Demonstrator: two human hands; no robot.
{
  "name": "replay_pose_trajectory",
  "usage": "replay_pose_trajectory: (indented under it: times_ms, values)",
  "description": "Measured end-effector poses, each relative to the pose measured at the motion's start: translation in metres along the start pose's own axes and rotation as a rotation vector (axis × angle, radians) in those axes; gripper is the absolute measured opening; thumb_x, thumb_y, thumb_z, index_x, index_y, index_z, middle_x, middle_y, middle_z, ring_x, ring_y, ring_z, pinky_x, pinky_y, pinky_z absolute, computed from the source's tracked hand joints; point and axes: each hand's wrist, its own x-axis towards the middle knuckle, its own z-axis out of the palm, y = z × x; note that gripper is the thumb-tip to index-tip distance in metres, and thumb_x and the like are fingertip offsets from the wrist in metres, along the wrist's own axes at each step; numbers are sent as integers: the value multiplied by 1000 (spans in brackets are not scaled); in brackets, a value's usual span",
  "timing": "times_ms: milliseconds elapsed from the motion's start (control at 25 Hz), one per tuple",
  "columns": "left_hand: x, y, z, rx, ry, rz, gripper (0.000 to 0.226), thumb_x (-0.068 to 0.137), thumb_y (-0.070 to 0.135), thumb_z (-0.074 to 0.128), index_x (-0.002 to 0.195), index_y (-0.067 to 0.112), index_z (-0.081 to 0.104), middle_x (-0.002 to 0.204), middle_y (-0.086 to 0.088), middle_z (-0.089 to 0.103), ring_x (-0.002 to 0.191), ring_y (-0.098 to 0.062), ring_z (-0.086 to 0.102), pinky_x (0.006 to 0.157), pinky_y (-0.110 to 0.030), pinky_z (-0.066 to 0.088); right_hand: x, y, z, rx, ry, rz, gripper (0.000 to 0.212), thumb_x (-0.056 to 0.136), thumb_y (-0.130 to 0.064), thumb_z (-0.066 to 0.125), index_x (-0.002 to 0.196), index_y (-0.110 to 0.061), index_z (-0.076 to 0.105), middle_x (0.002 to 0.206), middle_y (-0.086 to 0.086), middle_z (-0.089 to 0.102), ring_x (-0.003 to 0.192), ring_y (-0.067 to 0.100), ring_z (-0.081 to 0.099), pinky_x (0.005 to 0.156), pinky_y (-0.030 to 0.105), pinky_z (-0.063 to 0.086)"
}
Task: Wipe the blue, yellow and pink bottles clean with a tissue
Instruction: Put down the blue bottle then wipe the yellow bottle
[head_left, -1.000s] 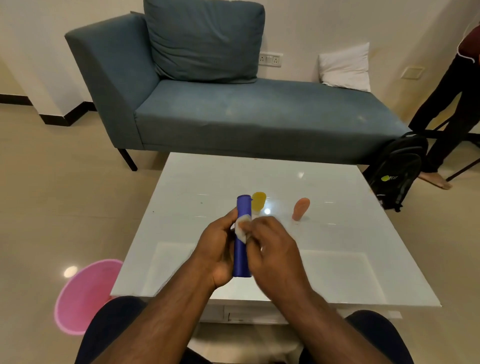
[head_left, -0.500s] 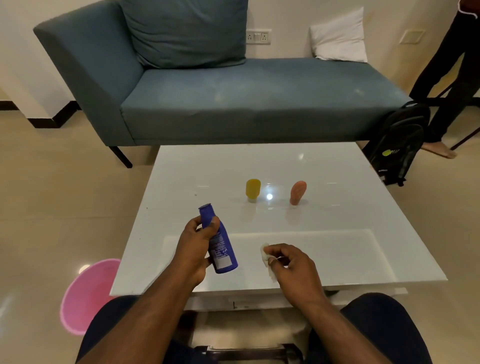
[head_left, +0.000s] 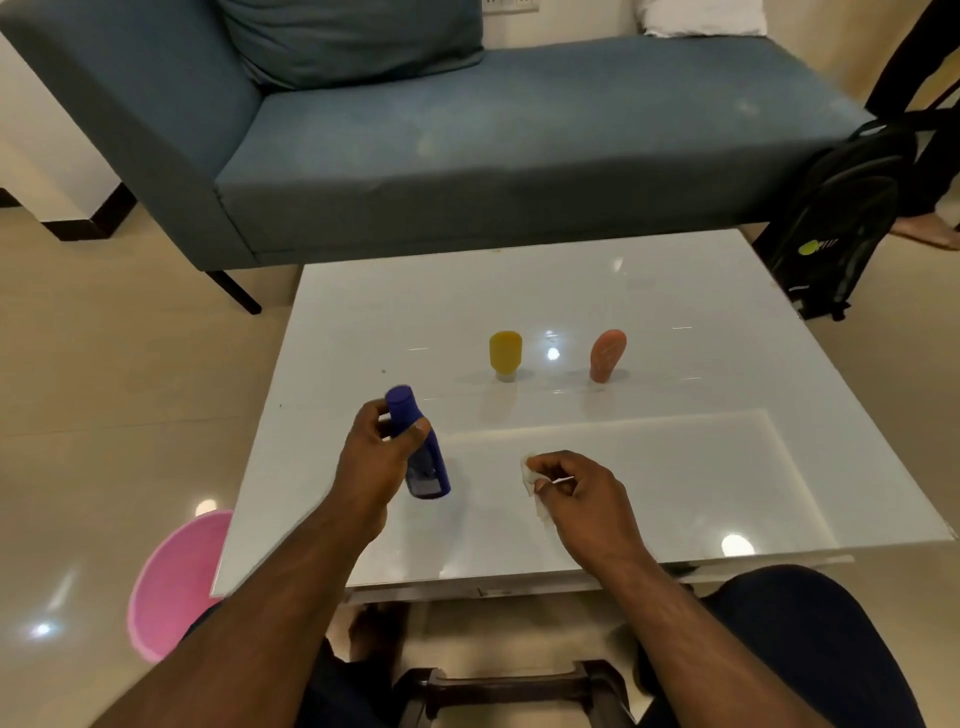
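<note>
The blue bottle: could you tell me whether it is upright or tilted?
Tilted: the left hand holds the blue bottle, cap leaning up-left.

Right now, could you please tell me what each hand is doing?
Left hand: closed around the blue bottle, holding it tilted above the table.
Right hand: closed, pinching the tissue.

Blue sofa (head_left: 467, 145), black backpack (head_left: 841, 218), pink bin (head_left: 171, 587)

Your one view: head camera, looking forward and down.
You look from above your knees, close over the white table (head_left: 649, 291), with the sofa (head_left: 467, 145) beyond it; there's no second view to overlap.
</note>
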Motion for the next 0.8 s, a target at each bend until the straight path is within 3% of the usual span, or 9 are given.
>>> replay_pose_trajectory:
  times_ms: [160, 280, 440, 640, 800]
  values:
    - [20, 19, 1, -203, 22, -137, 38, 96, 12, 56, 131, 23, 49, 121, -5, 60, 116, -27, 55, 95, -63, 47, 11, 1, 3, 58, -4, 43, 17, 87, -16, 64, 95, -28, 71, 93, -14, 70, 76, 0, 64, 59, 9, 47]
    - [34, 30, 14, -281, 24, -153, 38, 96, 15, 59, 130, 23, 44, 103, -3, 57, 100, -22, 58, 87, -65, 51, 27, 2, 6, 32, 13, 40, 16, 88, -19, 63, 99, -28, 71, 97, -14, 69, 82, 1, 63, 66, 10, 49]
    - [55, 38, 28, -167, -5, -125, 56, 92, 12, 66, 135, 26, 33, 102, -1, 55, 93, -17, 57, 86, -58, 54, 44, 5, 9, 10, 26, 34, 16, 88, -19, 63, 100, -27, 70, 99, -15, 68, 87, 2, 63, 74, 15, 51]
    - [85, 60, 15, 89, -139, 32, 47, 85, -6, 63, 124, 19, 55, 112, 0, 57, 103, -21, 57, 87, -41, 53, 46, 21, 9, 12, -4, 52, 18, 88, -14, 63, 97, -28, 71, 100, -18, 68, 80, -3, 63, 63, 7, 47]
    - [108, 71, 0, 368, -138, 198, 50, 77, -12, 70, 114, 18, 57, 116, -3, 60, 104, -26, 62, 88, -41, 58, 49, 31, 10, -16, -1, 56, 18, 88, -14, 63, 98, -26, 71, 102, -15, 69, 86, -1, 63, 75, 13, 52]
